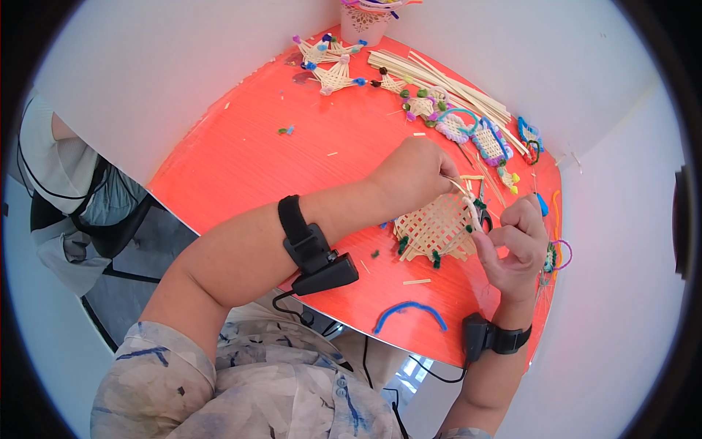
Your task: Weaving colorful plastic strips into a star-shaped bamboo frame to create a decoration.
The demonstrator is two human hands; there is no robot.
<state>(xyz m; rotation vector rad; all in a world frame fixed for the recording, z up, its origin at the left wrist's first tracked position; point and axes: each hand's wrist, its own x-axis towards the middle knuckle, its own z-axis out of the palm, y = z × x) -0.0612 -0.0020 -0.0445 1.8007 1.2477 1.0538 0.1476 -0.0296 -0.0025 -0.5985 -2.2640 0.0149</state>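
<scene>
A woven mat of pale bamboo strips (431, 228) lies on the red table, its edge tied in places with dark green fuzzy bits. Above its right side, my left hand (420, 172) pinches the upper end of a white pipe cleaner (469, 205); a thin pale strip also shows near those fingertips, and I cannot tell if it is held. My right hand (512, 252) has thumb and index finger closed near the pipe cleaner's lower end, the other fingers curled. Partly hidden between the hands is a dark-handled tool (482, 214), seemingly scissors.
A blue pipe cleaner (409, 307) lies curved at the near edge. Bamboo strips (446, 84) are piled at the back right, beside small woven ornaments (491, 143). Star shapes (336, 75) and a decorated cup (363, 25) stand farther back. White partitions enclose the table; another person sits left.
</scene>
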